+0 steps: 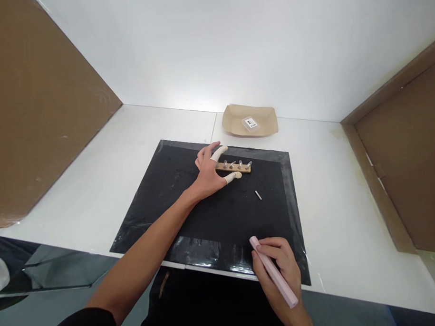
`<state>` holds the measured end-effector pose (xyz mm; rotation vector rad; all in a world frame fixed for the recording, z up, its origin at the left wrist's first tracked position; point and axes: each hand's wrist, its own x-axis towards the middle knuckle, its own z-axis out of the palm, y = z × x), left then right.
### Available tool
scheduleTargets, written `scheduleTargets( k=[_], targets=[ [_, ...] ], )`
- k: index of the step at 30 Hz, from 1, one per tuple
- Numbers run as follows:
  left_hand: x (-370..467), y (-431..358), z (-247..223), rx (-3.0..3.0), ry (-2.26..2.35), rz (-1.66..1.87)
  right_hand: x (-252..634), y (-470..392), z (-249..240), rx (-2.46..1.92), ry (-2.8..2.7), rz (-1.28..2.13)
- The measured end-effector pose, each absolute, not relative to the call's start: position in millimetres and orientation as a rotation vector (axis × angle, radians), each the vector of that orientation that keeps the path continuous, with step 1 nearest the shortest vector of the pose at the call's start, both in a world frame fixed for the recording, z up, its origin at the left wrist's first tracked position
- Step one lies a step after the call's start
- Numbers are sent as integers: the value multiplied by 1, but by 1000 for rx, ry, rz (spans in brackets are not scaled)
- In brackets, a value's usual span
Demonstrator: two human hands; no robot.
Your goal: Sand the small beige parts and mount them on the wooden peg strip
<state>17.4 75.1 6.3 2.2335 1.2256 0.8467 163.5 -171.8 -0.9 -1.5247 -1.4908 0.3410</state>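
Observation:
My left hand (209, 173) reaches over the middle of the black mat (205, 215), with pale finger cots on its thumb and index finger. Those two fingers are spread apart on either side of a narrow wooden strip (241, 169), and the hand covers the strip's left end. Several small shiny metal pieces (240, 164), ring-like in look, stand up in a row from the strip. Near the mat's front edge, my right hand (281, 265) is closed around a thick pale pink pen-like stick (278, 277). A tiny pinkish rod (258, 195) lies on the mat between the hands.
Behind the mat, a brown paper tray (232, 127) holds a small clear plastic box (251, 124) with a white label. Brown panels stand on the left (41, 117) and right (410, 151) of the white table (333, 197). A white wall rises at the back.

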Motion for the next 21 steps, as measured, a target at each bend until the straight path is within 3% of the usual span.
scheduleTargets(
  k=[9, 21],
  targets=[
    [12, 75, 3, 2197, 1167, 835, 173, -171, -1, -1560, -1378, 556],
    [13, 79, -4, 2334, 1177, 799, 164, -168, -9, -1592, -1388, 447]
  ],
)
